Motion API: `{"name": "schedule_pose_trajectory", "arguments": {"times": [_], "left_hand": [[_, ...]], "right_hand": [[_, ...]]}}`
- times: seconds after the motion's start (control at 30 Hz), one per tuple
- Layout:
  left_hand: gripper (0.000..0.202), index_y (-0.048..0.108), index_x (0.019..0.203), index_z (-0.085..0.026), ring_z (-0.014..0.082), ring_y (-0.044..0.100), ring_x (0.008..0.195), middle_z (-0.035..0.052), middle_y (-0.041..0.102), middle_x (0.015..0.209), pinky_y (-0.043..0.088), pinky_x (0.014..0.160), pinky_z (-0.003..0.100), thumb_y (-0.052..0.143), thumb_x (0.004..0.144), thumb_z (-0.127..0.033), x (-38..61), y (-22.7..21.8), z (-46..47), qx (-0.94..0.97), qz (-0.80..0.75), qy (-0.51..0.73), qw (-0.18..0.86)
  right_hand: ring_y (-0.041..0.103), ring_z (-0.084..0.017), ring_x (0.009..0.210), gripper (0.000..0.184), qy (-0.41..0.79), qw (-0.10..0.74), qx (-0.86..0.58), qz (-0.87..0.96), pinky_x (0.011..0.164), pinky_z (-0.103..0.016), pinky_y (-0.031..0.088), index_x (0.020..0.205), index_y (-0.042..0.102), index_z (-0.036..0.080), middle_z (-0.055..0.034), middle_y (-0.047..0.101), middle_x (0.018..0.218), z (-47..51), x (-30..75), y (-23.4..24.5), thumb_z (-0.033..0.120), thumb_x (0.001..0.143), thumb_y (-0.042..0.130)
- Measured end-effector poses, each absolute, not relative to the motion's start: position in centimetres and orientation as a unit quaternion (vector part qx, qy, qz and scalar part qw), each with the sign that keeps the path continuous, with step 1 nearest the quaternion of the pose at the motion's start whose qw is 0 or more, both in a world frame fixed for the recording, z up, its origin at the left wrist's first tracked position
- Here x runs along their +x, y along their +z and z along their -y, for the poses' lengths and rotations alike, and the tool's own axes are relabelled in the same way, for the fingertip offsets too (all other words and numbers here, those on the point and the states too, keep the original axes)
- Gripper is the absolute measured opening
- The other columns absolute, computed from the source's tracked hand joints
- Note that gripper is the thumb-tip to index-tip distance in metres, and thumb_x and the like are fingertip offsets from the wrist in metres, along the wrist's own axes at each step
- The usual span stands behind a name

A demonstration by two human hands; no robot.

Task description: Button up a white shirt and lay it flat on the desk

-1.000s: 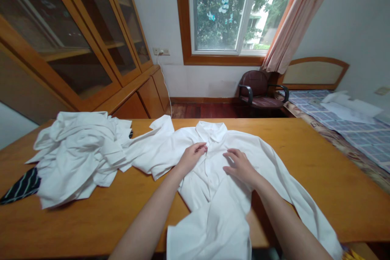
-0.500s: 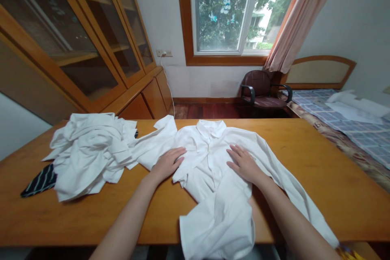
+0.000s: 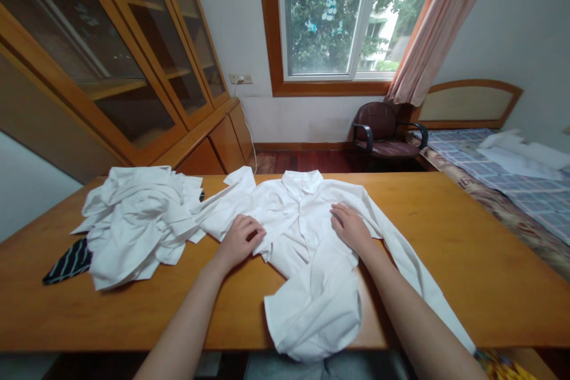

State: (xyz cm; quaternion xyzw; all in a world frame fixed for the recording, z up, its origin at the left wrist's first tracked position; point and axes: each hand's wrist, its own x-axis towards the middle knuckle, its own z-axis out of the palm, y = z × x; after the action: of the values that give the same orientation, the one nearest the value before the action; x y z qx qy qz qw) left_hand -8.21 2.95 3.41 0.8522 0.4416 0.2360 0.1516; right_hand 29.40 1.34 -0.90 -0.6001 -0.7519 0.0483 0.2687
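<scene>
A white long-sleeved shirt lies spread on the wooden table in front of me, its collar pointing away. Its lower part is bunched and twisted toward the table's near edge. My left hand is at the shirt's left side, fingers curled down and closed on the cloth; the fingertips are partly hidden. On the right side of the chest, my right hand rests palm down with its fingers stretched over the fabric. One sleeve runs diagonally toward the near right; the other reaches left to a clothes pile.
A heap of white clothes sits on the table's left, with a dark striped cloth poking out beneath. Beyond the table are a glass-fronted cabinet, an armchair and a bed.
The shirt has shifted slightly left and away from me, its sleeve end and lower part following. My left hand's fingers have curled from lying flat. My right hand stays on the chest.
</scene>
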Motion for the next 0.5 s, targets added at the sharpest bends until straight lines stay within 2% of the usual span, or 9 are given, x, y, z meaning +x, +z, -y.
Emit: {"name": "schedule_pose_trajectory", "arguments": {"times": [0.17,0.33,0.43,0.5], "left_hand": [[0.028,0.065,0.096,-0.021,0.0275,0.057,0.099,0.0067,0.067,0.096,0.047,0.089,0.039,0.069,0.080,-0.043,-8.2,3.5,-0.2,0.827,-0.490,0.201,0.187],[0.020,0.062,0.091,-0.020,0.0207,0.059,0.074,0.0027,0.065,0.083,0.047,0.074,0.032,0.054,0.085,-0.038,-7.1,4.0,0.5,0.763,-0.531,0.269,0.253],[0.024,0.061,0.093,-0.020,0.0167,0.052,0.064,-0.0011,0.057,0.072,0.042,0.063,0.027,0.051,0.085,-0.040,-6.6,6.2,0.1,0.703,-0.560,0.331,0.287],[0.027,0.061,0.096,-0.019,0.0145,0.050,0.063,-0.0013,0.055,0.075,0.040,0.058,0.024,0.053,0.084,-0.042,-6.2,8.3,-0.5,0.674,-0.558,0.366,0.317]], "right_hand": [[0.053,-0.025,0.127,0.031,0.046,0.272,-0.610,0.743,0.111,-0.044,0.040,0.117,0.068,0.018,-0.0102,0.062,0.133,-1.2,29.3,-0.9,0.022,0.092,0.049],[0.053,-0.025,0.127,0.032,0.041,0.264,-0.612,0.744,0.111,-0.043,0.041,0.118,0.067,0.018,-0.0106,0.062,0.132,-1.2,29.1,-0.8,0.022,0.093,0.048],[0.052,-0.025,0.127,0.032,0.035,0.255,-0.613,0.747,0.110,-0.044,0.041,0.119,0.066,0.019,-0.0103,0.061,0.133,-1.2,28.7,-0.6,0.022,0.093,0.049],[0.051,-0.025,0.127,0.032,0.031,0.247,-0.612,0.751,0.110,-0.044,0.040,0.121,0.065,0.020,-0.0100,0.060,0.135,-1.2,28.3,-0.5,0.021,0.092,0.049]]}}
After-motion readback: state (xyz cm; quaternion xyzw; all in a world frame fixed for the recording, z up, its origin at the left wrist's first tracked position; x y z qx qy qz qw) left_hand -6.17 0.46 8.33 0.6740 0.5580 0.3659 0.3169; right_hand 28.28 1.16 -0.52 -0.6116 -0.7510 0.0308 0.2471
